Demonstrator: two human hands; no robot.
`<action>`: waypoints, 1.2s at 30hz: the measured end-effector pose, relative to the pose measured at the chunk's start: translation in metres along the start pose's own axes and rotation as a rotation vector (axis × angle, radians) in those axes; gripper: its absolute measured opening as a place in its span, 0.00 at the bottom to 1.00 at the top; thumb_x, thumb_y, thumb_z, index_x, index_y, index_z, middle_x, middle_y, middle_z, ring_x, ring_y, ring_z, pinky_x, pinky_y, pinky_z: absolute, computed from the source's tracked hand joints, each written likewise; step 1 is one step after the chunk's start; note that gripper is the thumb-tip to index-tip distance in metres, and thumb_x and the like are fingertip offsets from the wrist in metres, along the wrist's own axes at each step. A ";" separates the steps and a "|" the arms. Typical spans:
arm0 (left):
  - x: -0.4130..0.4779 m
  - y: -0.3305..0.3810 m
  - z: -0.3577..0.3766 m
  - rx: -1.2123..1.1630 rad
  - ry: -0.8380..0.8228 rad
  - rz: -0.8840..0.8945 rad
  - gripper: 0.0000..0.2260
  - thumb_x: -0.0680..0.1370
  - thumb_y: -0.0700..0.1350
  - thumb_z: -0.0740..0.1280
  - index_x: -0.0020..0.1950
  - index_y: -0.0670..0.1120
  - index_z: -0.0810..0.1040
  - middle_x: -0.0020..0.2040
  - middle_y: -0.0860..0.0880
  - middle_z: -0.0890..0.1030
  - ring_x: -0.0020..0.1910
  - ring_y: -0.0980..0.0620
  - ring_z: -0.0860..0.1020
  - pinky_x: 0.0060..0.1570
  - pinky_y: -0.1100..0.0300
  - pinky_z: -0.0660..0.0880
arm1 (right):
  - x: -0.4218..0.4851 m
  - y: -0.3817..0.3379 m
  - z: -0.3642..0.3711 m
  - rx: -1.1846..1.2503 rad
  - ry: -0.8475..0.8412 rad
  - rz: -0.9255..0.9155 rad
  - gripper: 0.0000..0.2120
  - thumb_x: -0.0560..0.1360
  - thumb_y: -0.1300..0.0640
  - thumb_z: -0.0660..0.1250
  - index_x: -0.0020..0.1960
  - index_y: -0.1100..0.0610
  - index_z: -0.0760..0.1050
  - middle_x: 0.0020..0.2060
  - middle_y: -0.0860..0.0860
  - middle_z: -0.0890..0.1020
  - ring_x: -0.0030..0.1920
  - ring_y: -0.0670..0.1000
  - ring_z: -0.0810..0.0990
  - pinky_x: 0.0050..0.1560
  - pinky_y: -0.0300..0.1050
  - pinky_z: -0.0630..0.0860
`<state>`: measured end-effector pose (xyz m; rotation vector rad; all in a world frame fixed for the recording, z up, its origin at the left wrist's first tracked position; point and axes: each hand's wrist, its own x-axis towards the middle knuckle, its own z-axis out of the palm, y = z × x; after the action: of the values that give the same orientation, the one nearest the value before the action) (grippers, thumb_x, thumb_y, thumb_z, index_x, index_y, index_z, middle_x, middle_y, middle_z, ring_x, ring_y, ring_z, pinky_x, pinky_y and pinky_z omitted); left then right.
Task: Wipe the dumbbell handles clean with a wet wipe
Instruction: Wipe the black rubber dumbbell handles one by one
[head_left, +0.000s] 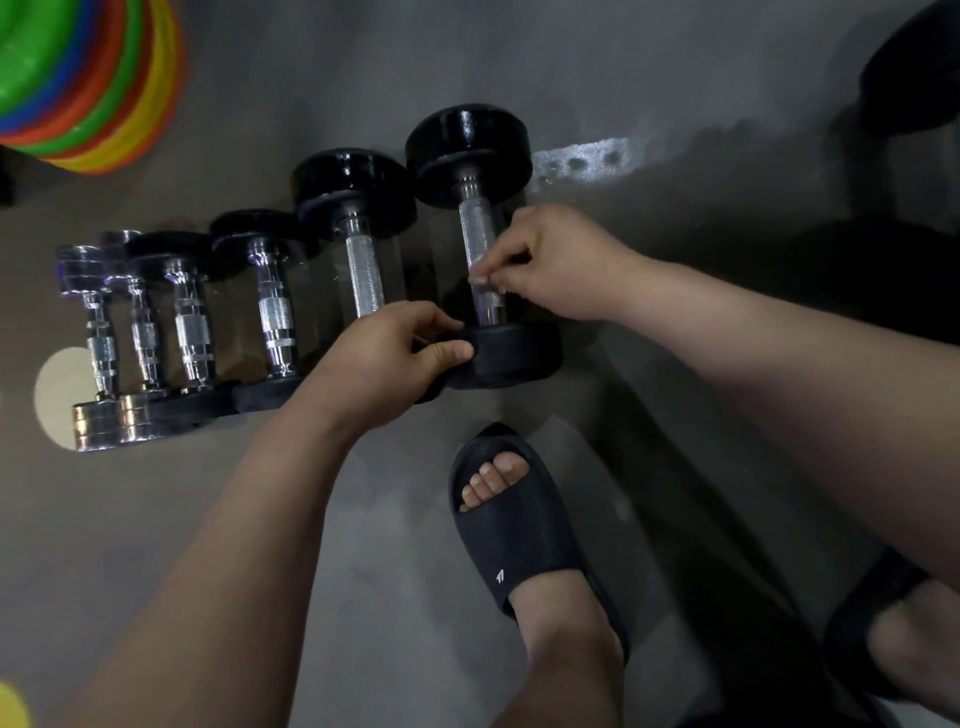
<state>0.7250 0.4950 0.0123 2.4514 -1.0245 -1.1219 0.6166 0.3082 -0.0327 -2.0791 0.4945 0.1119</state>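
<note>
Several dumbbells lie side by side on the grey floor, smallest at the left and largest at the right. The rightmost dumbbell (475, 228) has black round heads and a knurled chrome handle. My right hand (556, 265) pinches a small whitish wet wipe (480, 280) against the lower part of that handle. My left hand (384, 358) grips the near black head (511, 353) of the same dumbbell, thumb on its rim. The second-largest dumbbell (358, 244) lies just left, its near head hidden under my left hand.
A stack of bright agility cones (88, 78) sits at the top left. A black weight (914, 78) rests at the top right. My feet in dark slides (519, 525) stand on the floor below the dumbbells. A wet streak (582, 158) marks the floor right of the largest dumbbell.
</note>
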 end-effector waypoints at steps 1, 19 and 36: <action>0.000 -0.001 0.000 0.003 0.001 0.001 0.11 0.78 0.51 0.72 0.60 0.51 0.82 0.52 0.53 0.81 0.45 0.64 0.77 0.36 0.78 0.68 | -0.002 -0.002 0.001 -0.056 -0.042 -0.016 0.07 0.76 0.57 0.72 0.51 0.49 0.87 0.36 0.36 0.74 0.42 0.35 0.77 0.43 0.21 0.66; -0.002 0.000 -0.003 -0.017 -0.001 -0.019 0.12 0.78 0.52 0.72 0.60 0.51 0.83 0.54 0.53 0.81 0.50 0.57 0.80 0.44 0.74 0.71 | -0.009 -0.024 0.023 -0.148 0.231 0.041 0.02 0.74 0.59 0.71 0.45 0.56 0.78 0.45 0.55 0.79 0.46 0.59 0.79 0.42 0.48 0.73; 0.001 -0.002 -0.001 -0.062 0.008 -0.032 0.10 0.77 0.51 0.73 0.57 0.52 0.83 0.51 0.53 0.82 0.47 0.62 0.79 0.37 0.76 0.71 | 0.000 -0.015 0.023 0.033 0.268 0.178 0.10 0.73 0.53 0.74 0.36 0.56 0.83 0.35 0.50 0.82 0.38 0.50 0.80 0.37 0.39 0.70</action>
<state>0.7273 0.4957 0.0110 2.4298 -0.9364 -1.1356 0.6253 0.3337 -0.0334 -2.0247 0.8389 -0.0725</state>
